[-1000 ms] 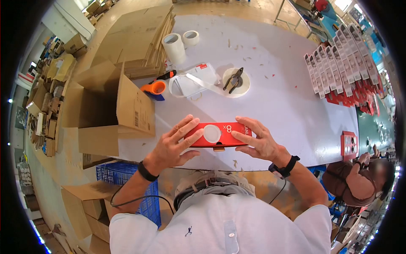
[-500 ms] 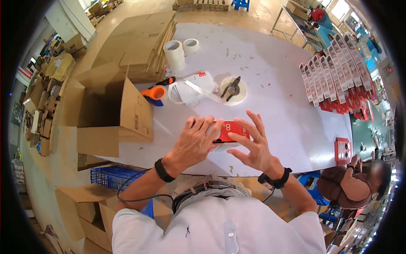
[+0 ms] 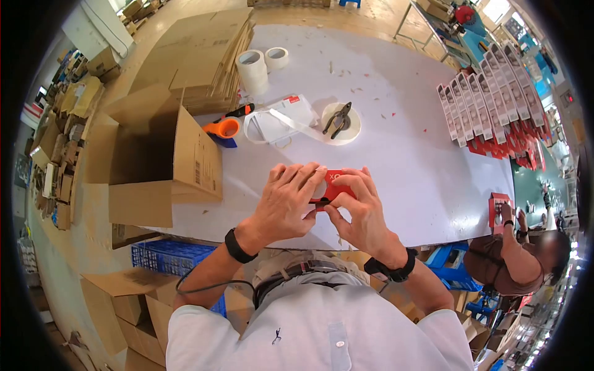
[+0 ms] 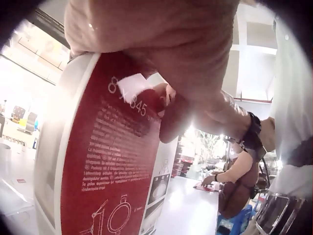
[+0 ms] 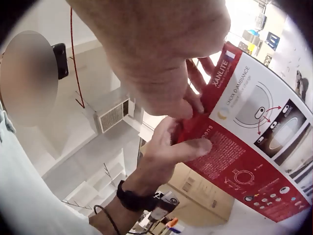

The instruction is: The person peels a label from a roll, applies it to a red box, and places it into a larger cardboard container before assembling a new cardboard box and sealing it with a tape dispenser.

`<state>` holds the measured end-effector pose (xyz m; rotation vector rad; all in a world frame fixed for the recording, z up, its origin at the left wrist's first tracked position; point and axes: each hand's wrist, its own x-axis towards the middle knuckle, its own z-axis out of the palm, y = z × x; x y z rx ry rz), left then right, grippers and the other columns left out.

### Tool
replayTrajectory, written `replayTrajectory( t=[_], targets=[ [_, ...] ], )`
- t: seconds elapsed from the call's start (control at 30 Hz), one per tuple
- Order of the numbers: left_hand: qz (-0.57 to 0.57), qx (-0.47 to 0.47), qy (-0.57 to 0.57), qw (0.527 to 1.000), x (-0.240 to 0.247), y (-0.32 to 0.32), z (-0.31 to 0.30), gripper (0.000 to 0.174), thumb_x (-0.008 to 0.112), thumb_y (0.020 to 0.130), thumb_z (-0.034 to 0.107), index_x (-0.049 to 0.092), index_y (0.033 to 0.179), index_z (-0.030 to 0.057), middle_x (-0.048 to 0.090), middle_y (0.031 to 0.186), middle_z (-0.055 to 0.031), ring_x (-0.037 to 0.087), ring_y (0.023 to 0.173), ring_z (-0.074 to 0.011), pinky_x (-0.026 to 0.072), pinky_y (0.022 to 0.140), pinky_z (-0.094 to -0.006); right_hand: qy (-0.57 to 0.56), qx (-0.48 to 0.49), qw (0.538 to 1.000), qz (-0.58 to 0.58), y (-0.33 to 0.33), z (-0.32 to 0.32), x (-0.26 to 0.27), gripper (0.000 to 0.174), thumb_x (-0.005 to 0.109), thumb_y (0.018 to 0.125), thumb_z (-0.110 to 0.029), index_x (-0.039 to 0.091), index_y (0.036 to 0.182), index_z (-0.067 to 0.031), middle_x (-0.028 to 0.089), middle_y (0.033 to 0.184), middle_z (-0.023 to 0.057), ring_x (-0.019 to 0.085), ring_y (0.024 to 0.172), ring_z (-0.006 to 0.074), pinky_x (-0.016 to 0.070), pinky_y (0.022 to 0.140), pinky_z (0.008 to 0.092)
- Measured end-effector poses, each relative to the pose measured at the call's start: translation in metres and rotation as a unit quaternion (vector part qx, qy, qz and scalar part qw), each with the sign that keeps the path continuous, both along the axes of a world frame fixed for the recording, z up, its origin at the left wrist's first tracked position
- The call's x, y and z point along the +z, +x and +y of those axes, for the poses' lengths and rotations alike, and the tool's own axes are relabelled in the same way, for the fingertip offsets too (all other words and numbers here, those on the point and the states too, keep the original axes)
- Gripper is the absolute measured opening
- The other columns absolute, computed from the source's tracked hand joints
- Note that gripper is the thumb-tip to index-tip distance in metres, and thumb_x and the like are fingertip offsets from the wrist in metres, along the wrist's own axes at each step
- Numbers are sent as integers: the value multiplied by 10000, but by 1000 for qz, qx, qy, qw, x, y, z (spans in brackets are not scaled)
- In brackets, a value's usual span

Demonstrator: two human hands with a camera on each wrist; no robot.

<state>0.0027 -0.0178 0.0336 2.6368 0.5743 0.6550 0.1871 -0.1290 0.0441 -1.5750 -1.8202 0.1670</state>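
A red and white printed box (image 3: 335, 175) stands on the table in front of the person, its top facing the head camera. The left hand (image 3: 286, 201) grips its left part, with the fingers over the top and the thumb low on the near side. At the near top edge, the right hand's (image 3: 360, 213) thumb and index finger pinch the box. Text and line drawings cover the box's red side (image 4: 117, 161) in the left wrist view. In the right wrist view the left thumb presses on the red side panel (image 5: 225, 156). The box's contents are hidden.
An open carton (image 3: 197, 154) stands at the left, flat cardboard (image 3: 192, 55) behind it. Tape rolls (image 3: 252, 71), an orange tape dispenser (image 3: 226, 128) and pliers (image 3: 338, 120) lie beyond the box. Red and white packages (image 3: 489, 105) are stacked at right, near another person (image 3: 504, 260).
The box, earlier lying flat under both hands, has been turned upright. The left hand has shifted right onto it, and the right hand's spread fingers have closed in to pinch its edge.
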Motion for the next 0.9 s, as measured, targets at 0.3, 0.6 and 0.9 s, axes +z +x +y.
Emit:
replayTrajectory(
  t=[0.3, 0.6, 0.9],
  targets=[
    [-32, -25, -40, 998, 2, -6, 4, 754, 735, 779, 135, 521, 1489, 6, 569, 1490, -171, 536, 1333, -321, 333, 1113, -479, -13, -18, 1000, 4, 1, 6, 0, 234, 868, 750, -81, 636, 725, -60, 661, 1134, 84, 615, 1209, 331, 411, 1151, 655],
    [-32, -12, -38, 999, 2, -2, 4, 690, 710, 817, 111, 538, 1482, 39, 592, 1466, -160, 549, 1325, -315, 340, 1104, -474, 55, 28, 998, -18, 4, 4, -4, 221, 885, 755, -108, 728, 912, -109, 643, 1142, 60, 619, 1217, 303, 373, 1164, 686],
    [-25, -29, -41, 998, 5, -3, 8, 801, 730, 703, 148, 528, 1471, 46, 587, 1454, -161, 549, 1317, -329, 337, 1109, -486, 102, 76, 990, -59, 16, 6, -27, 299, 831, 723, -24, 765, 1001, -113, 616, 1100, 49, 633, 1194, 266, 293, 1223, 705]
  ],
)
